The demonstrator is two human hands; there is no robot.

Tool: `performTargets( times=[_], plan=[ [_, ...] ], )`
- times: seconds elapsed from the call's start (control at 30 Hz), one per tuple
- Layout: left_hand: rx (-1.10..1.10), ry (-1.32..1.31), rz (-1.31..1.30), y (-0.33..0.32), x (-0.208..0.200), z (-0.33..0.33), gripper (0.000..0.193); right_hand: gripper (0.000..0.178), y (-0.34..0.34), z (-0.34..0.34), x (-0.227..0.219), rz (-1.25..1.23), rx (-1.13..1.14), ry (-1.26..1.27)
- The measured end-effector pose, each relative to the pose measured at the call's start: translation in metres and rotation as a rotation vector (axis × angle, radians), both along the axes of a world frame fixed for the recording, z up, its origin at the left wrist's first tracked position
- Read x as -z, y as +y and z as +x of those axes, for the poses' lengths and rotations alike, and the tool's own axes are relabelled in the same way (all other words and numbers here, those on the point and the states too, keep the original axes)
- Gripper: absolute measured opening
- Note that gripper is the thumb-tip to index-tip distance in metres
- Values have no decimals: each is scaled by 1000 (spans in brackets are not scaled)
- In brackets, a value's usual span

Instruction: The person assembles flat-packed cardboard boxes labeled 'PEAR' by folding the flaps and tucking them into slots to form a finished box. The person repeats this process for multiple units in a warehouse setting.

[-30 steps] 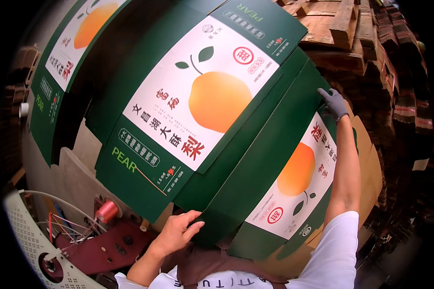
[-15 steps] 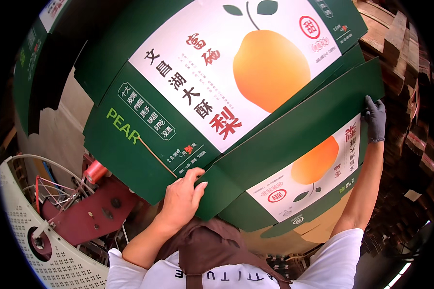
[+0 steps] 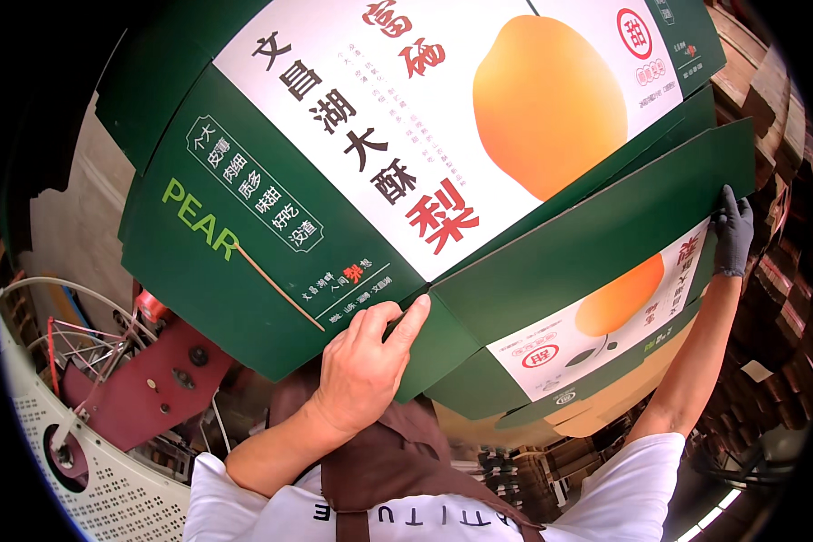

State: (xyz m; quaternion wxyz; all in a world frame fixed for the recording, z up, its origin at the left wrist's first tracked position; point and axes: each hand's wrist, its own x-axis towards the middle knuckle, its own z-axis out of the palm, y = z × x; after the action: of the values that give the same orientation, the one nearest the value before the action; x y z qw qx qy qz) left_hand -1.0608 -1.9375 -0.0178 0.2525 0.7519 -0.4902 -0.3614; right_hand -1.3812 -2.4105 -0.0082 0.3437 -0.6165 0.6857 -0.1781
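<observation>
A large flat printed cardboard carton, green and white with a yellow pear picture, fills the middle of the view. Its near flap panel is bent up along a crease. My left hand, bare, is closed with curled fingers at the near left edge, its thumb tip by the crease corner; the part under the fingers is hidden. My right hand, in a dark grey glove, grips the right end of that flap, fingertips over its edge.
At the lower left stands a machine with a dark red plate, a red roll and a white perforated guard. Brown cardboard stacks rise on the right. Brown cardboard shows beneath the carton's near edge.
The carton has come nearer and its near flap has shifted right and slightly down with my right hand. My left hand has moved right, its thumb now at the crease corner.
</observation>
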Motion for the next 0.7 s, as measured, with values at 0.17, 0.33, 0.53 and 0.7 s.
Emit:
performTargets(
  times=[0.17, 0.33, 0.53, 0.7],
  plan=[
    [33, 17, 17, -2, 3, 3, 62, 28, -1, -1, 0, 0, -8, -23],
    [46, 39, 33, -4, 4, 4, 62, 27, 1, 5, -2, 4, -13, -39],
    [54, 55, 45, -5, 5, 6, 61, 28, 2, 9, -2, 1, 2, -56],
    [55, 61, 49, -5, 6, 5, 62, 26, 2, 11, 0, 4, 9, -39]
  ],
)
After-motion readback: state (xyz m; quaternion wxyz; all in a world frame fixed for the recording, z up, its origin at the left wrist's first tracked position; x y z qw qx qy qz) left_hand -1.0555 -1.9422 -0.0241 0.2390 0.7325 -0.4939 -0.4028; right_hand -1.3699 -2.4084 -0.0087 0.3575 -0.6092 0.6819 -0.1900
